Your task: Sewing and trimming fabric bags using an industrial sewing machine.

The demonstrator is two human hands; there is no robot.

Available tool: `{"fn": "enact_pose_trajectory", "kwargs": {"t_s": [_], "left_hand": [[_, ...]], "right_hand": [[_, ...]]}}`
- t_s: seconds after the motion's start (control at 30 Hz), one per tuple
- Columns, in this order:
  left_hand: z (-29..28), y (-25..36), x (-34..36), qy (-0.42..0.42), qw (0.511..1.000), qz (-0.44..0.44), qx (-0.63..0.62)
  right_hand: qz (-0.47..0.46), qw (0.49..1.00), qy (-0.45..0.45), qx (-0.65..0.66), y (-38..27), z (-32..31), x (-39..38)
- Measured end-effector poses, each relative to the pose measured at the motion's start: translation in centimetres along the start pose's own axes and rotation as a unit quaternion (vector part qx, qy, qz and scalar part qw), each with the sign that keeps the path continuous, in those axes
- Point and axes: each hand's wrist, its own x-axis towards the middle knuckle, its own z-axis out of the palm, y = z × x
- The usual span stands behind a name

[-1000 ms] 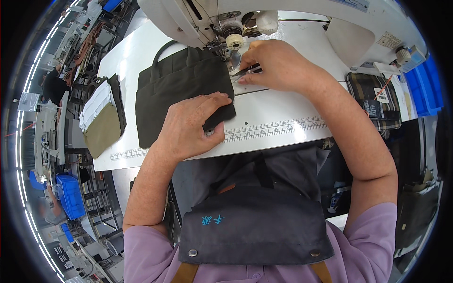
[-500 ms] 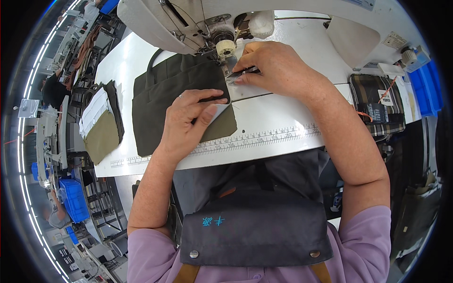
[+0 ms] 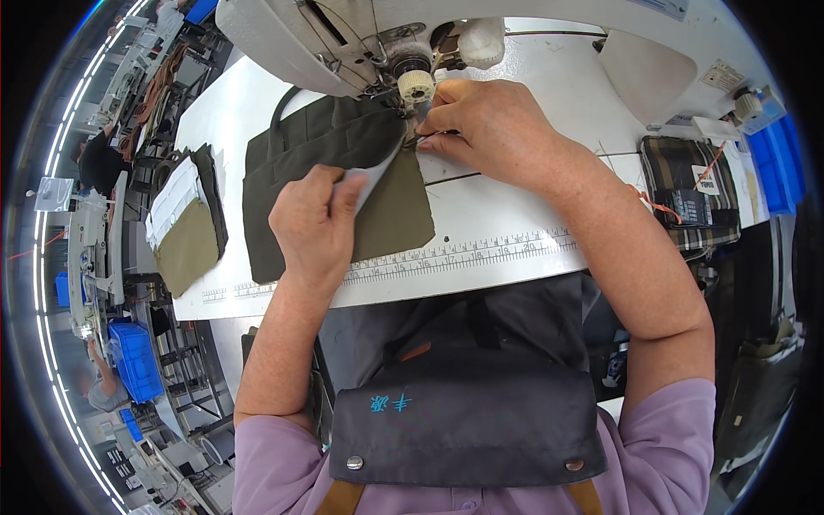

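Note:
A dark green fabric panel (image 3: 292,206) with a strap loop lies under the head of the white sewing machine (image 3: 415,86). My left hand (image 3: 313,219) is closed, thumb and fingers pinching its top layer and folding the edge back. The pale underside (image 3: 372,182) shows there, and an olive layer (image 3: 395,215) lies flat beneath. My right hand (image 3: 489,129) is closed beside the needle area, at the panel's right edge. Between its fingers is a small dark pointed metal tool (image 3: 410,142), mostly hidden; I cannot tell snips from tweezers.
A ruler strip (image 3: 481,253) runs along the front of the white table (image 3: 515,210). At the left lies a stack of olive and white fabric pieces (image 3: 184,232). A plaid fabric bundle (image 3: 687,176) sits at the right, near a blue bin (image 3: 772,163).
My left hand has shifted left and peeled the top layer farther back, baring more olive fabric. The tool in my right hand has moved left to the panel's edge.

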Motion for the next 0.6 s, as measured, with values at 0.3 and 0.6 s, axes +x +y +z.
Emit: {"fn": "enact_pose_trajectory", "kwargs": {"t_s": [0.3, 0.6], "left_hand": [[0.6, 2.0, 1.2, -0.185, 0.979, 0.087, 0.019], [-0.2, 0.5, 2.2, -0.272, 0.948, 0.061, -0.151]], "right_hand": [[-0.035, 0.996, 0.054, -0.068, 0.1, 0.8, -0.4], [-0.054, 0.991, 0.067, -0.099, 0.0, 0.8, -0.4]]}}
